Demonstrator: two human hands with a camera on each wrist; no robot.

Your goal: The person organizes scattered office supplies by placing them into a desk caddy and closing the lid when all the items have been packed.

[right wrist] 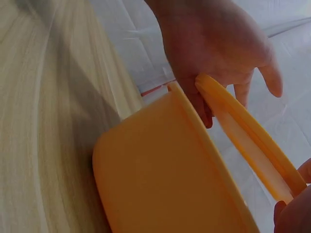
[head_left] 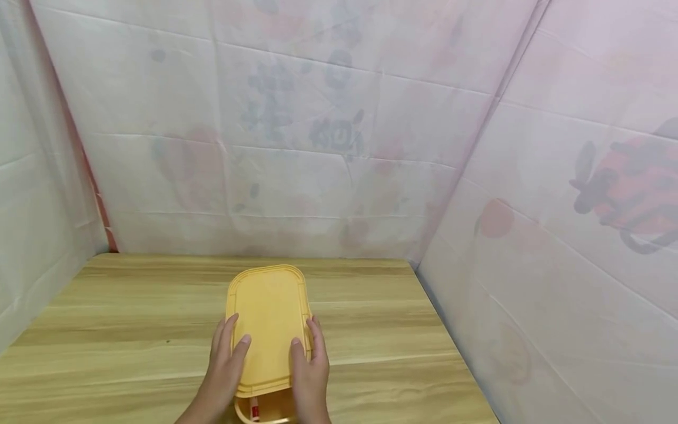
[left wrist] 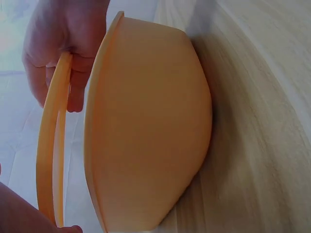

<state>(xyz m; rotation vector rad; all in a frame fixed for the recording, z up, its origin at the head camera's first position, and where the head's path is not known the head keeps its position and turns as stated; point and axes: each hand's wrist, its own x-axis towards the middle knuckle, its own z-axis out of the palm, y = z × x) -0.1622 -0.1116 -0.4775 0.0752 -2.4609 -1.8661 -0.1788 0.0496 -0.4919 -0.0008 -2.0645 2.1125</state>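
A yellow rectangular lid (head_left: 270, 330) with rounded corners is held between both hands above a yellow plastic box (left wrist: 146, 121). My left hand (head_left: 225, 365) grips the lid's left edge, its thumb on the top face. On the opposite edge, my right hand (head_left: 311, 371) grips the lid in the same manner. Both wrist views show a gap between the lid and the rim of the box, which stands on the table. A small white and red item (head_left: 255, 408) shows inside the box; its kind cannot be told. The lid hides most of the box's inside in the head view.
The box stands near the front of a wood-grain table (head_left: 371, 330). Pale printed sheeting hangs as a back wall (head_left: 296, 188) and as side walls, the right one (head_left: 556, 265) running along the table's right edge.
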